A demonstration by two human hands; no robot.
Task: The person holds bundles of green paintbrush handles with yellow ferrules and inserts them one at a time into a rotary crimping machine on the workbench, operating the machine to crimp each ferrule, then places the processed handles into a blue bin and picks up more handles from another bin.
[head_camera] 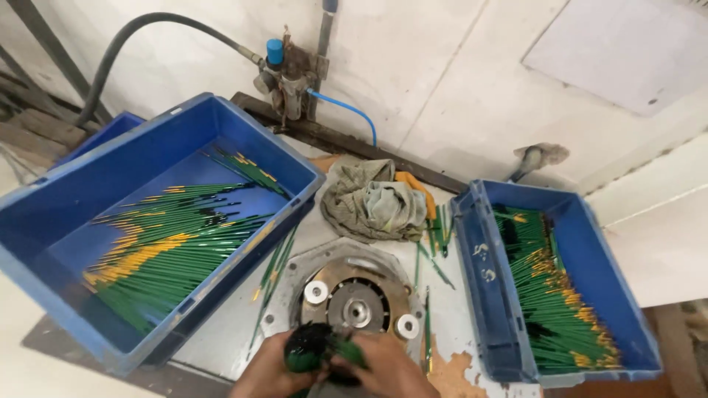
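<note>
At the bottom edge, my left hand and my right hand together grip a bundle of green sticks with dark ends. The bundle sits just in front of a round metal machine disc with two white rollers on the bench. A large blue crate at the left holds many green sticks with yellow tips. A smaller blue crate at the right holds more of the same sticks.
A crumpled grey-green rag lies behind the disc, with several loose green sticks beside it. An air regulator with a blue cap, a grey hose and a thin blue tube hang on the white wall.
</note>
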